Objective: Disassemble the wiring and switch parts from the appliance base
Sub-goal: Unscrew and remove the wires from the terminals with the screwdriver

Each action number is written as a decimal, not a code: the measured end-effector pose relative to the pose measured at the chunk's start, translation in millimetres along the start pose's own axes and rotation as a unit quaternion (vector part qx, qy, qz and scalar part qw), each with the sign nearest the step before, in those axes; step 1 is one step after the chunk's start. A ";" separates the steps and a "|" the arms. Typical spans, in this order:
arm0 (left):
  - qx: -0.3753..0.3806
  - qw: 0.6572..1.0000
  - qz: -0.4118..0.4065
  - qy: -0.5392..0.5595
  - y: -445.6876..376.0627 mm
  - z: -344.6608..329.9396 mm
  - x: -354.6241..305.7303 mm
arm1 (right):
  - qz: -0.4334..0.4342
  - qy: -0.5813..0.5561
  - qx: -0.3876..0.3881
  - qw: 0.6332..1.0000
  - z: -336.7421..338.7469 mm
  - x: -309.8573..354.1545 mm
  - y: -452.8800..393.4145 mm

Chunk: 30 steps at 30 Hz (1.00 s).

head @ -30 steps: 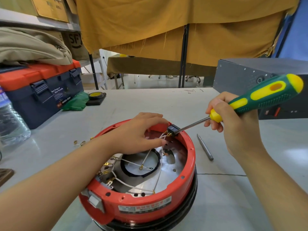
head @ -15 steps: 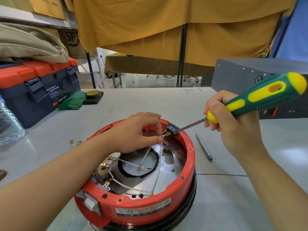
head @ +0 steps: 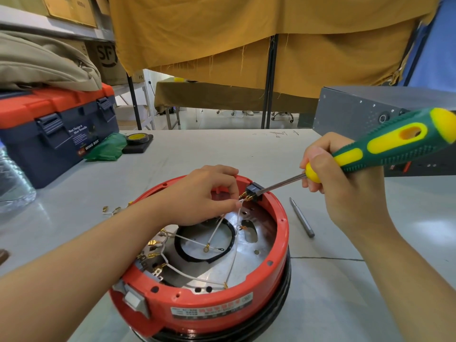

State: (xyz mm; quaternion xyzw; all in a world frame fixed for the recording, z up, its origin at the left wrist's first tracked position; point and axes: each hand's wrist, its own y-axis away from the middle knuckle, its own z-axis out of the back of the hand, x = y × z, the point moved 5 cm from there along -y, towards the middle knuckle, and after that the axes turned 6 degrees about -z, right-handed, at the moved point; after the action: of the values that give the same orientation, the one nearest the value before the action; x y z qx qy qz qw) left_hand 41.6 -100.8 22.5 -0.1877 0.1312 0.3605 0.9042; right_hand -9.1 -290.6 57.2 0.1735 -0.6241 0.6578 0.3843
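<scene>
Head view, frame centre: left hand (head: 197, 196) pinches white wires (head: 238, 202) beside the black switch (head: 254, 191) on the red base (head: 278, 233), while right hand (head: 345, 178) grips the screwdriver (head: 385, 149).

A workshop: a toolbox (head: 56, 129), cardboard boxes (head: 106, 58) on shelving, and a grey worktable (head: 209, 149).

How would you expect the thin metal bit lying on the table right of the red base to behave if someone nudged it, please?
The metal bit is a slim, round-looking rod lying flat on the smooth table, so it would probably roll sideways if nudged. It looks rigid rather than bendy. Being thin, it is likely light and may be fiddly to pinch up.
</scene>
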 end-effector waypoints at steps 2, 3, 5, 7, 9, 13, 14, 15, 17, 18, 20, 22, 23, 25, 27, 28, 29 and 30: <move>0.000 1.000 0.001 0.001 0.1 -0.1 0.5 | 0.003 0.004 0.006 1.000 -0.9 0.4 0.3; 0.000 1.000 0.002 0.000 0.1 -0.3 0.6 | 0.004 0.007 0.008 1.000 -1.7 0.5 0.6; 0.000 1.000 0.004 0.002 0.1 -0.4 0.5 | 0.013 0.019 0.012 1.000 -2.7 1.6 0.9; 0.003 1.000 0.004 0.001 -0.1 -0.7 0.3 | 0.021 0.031 0.013 0.999 -3.0 2.7 0.8; 0.006 1.000 0.003 0.001 0.0 -1.0 -0.2 | 0.022 0.035 0.012 0.999 -2.9 3.7 0.8; 0.008 1.000 0.006 -0.002 -0.2 -0.8 -0.3 | 0.040 0.060 0.018 0.997 -4.7 8.4 3.6; 0.008 1.000 0.006 -0.003 -0.1 -0.7 -0.4 | 0.046 0.070 0.021 0.996 -5.5 9.8 4.4; 0.008 1.000 0.007 -0.002 0.0 -0.5 -0.8 | 0.051 0.077 0.023 0.995 -6.4 11.1 5.2; 0.007 1.000 0.007 -0.001 0.3 -0.1 -1.9 | 0.064 0.087 0.026 0.994 -7.8 13.7 6.7; 0.007 1.000 0.008 -0.001 0.4 -0.1 -2.4 | 0.068 0.089 0.028 0.993 -8.7 14.6 7.1; 0.010 1.000 0.011 -0.001 0.5 -0.3 -3.2 | 0.068 0.084 0.029 0.994 -10.0 14.6 7.1; 0.013 1.000 0.014 -0.003 0.3 -0.4 -3.4 | 0.056 0.073 0.031 0.995 -11.4 11.4 6.0; 0.014 1.000 0.016 -0.004 0.4 -0.3 -3.1 | 0.047 0.067 0.034 0.996 -12.2 8.9 5.1; 0.010 1.000 0.020 -0.006 -0.2 0.4 -1.7 | 0.029 0.058 0.039 0.997 -14.1 3.9 3.8; 0.006 1.000 0.028 -0.005 -1.1 0.9 -0.6 | 0.016 0.048 0.034 0.998 -14.4 -0.2 2.6; 0.004 0.999 0.031 -0.006 -1.6 0.9 -0.5 | 0.012 0.044 0.030 0.999 -14.3 -1.7 2.0; 0.004 0.999 0.035 -0.007 -1.4 0.8 -0.6 | 0.007 0.038 0.026 0.999 -14.2 -3.1 0.8; 0.004 0.999 0.037 -0.007 -1.4 0.7 -0.5 | 0.002 0.031 0.022 0.999 -13.7 -4.6 -0.2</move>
State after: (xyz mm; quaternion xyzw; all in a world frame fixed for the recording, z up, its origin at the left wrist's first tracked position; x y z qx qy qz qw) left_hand 42.2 -101.7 23.7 -0.1765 0.1330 0.3948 0.8918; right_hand -2.6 -278.9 51.9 0.1601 -0.5981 0.6771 0.3978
